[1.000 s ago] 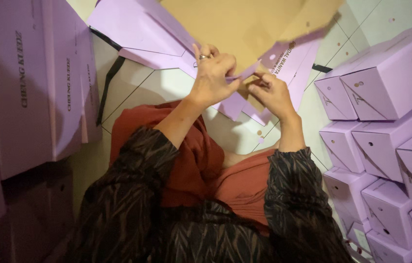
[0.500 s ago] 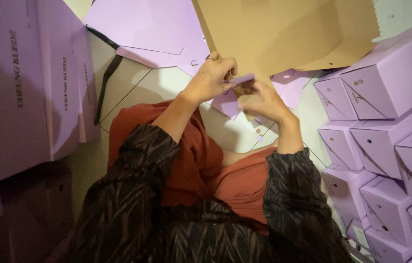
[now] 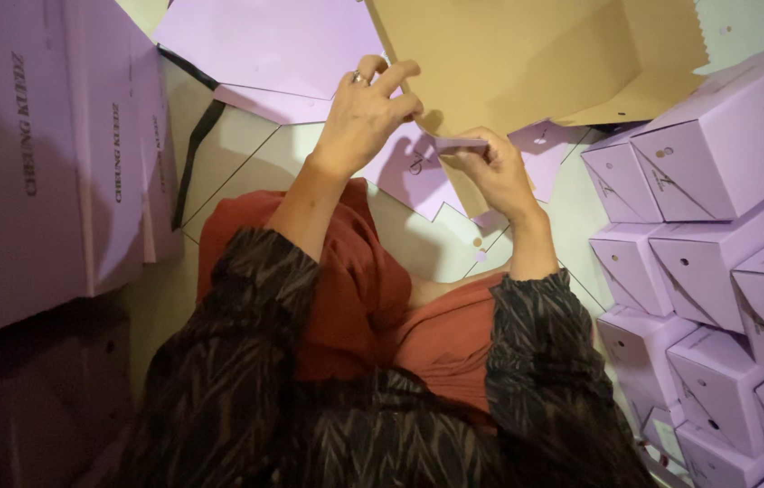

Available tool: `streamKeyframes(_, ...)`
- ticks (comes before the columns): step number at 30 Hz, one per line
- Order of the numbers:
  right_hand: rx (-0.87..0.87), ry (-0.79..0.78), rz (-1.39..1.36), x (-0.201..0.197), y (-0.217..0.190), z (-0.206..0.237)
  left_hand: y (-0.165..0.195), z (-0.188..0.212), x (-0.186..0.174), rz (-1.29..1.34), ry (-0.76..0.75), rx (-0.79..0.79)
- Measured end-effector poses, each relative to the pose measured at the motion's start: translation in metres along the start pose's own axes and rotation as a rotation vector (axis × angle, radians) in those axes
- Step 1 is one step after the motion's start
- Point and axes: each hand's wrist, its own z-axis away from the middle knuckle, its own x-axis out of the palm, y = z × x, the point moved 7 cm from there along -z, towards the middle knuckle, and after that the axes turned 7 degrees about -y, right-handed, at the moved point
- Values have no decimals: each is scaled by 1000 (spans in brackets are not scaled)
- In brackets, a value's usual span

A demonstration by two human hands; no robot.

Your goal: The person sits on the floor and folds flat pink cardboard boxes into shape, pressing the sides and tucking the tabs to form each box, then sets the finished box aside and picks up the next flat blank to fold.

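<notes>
I hold a flat lilac cardboard box blank (image 3: 418, 167) over my lap, its brown inner side (image 3: 527, 54) turned up and toward me. My left hand (image 3: 364, 113), a ring on one finger, grips the blank's edge from the left, fingers curled over the fold. My right hand (image 3: 490, 172) pinches a small lilac flap (image 3: 459, 143) of the same blank between thumb and fingers. Both hands sit close together at the fold line. My arms wear dark patterned sleeves, with rust-red cloth (image 3: 355, 289) below.
A stack of folded lilac boxes (image 3: 716, 253) fills the right side. Flat lilac blanks lean in a pile (image 3: 56, 163) on the left. Another lilac sheet (image 3: 264, 54) lies on the pale tiled floor (image 3: 237, 163) ahead.
The blank has been swung up so its brown inner face now covers the top of the view. My left hand rose with it; my right hand shifted to pinch the small flap.
</notes>
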Motion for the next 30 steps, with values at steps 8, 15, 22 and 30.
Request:
streamKeyframes(8,-63,-98,64,-11,-9,8,11,-4,2,300,-100,59)
streamKeyframes(15,-23,-190,-34,-5,-4,0,22,-7,-7,383,-145,89)
streamKeyframes(22,63,-57,-31,9,-19,-7,36,-5,-2,490,-138,109)
streamKeyframes(30,58,329,558,0,-26,0,14,0,8,473,-133,-88)
